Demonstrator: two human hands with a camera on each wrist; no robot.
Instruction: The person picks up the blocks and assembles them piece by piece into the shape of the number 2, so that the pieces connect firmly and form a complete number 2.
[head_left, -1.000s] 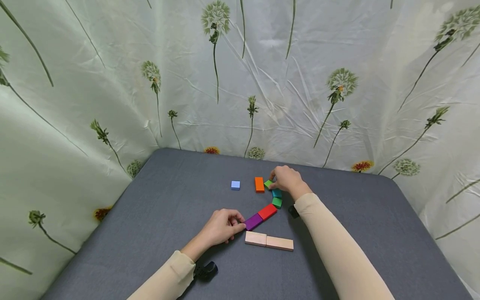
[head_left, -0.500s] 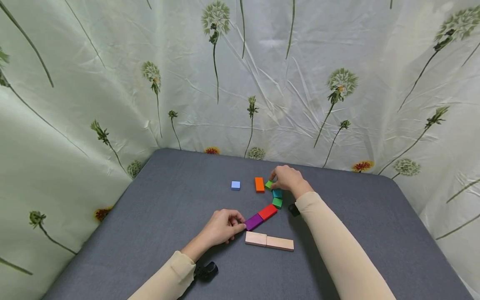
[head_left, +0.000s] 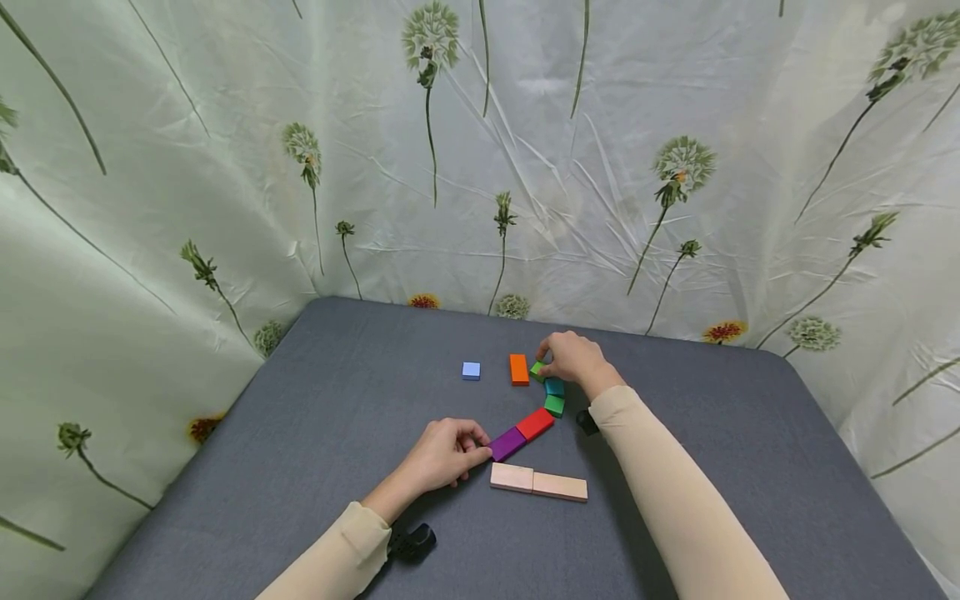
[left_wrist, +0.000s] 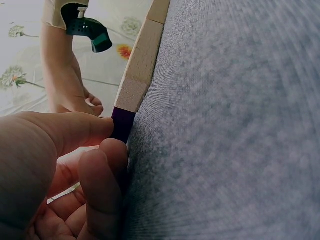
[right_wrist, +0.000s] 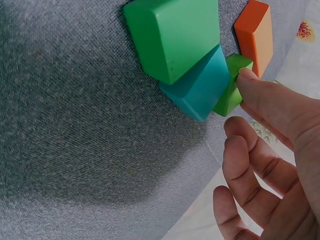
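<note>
My left hand [head_left: 444, 454] holds the near end of a purple block [head_left: 507, 444] between thumb and fingers; in the left wrist view the thumb lies against that dark purple end [left_wrist: 122, 124]. A red block [head_left: 536, 424] continues the line from the purple one. Farther back, my right hand [head_left: 573, 360] pinches a small light green block [right_wrist: 233, 85], partly covered by the fingers in the head view. Beside it lies a teal block [right_wrist: 199, 87], touching a darker green block [right_wrist: 175, 37]. An orange block [head_left: 519, 370] lies just left of the light green one.
Two plain wooden blocks [head_left: 538, 482] lie end to end in front of the purple block. A light blue block [head_left: 471, 371] sits apart at the left. The grey table [head_left: 337, 383] ends at a floral curtain [head_left: 480, 167] behind.
My right hand has nudged the light green block slightly right, toward the teal block. The left hand and the other blocks stay where they were.
</note>
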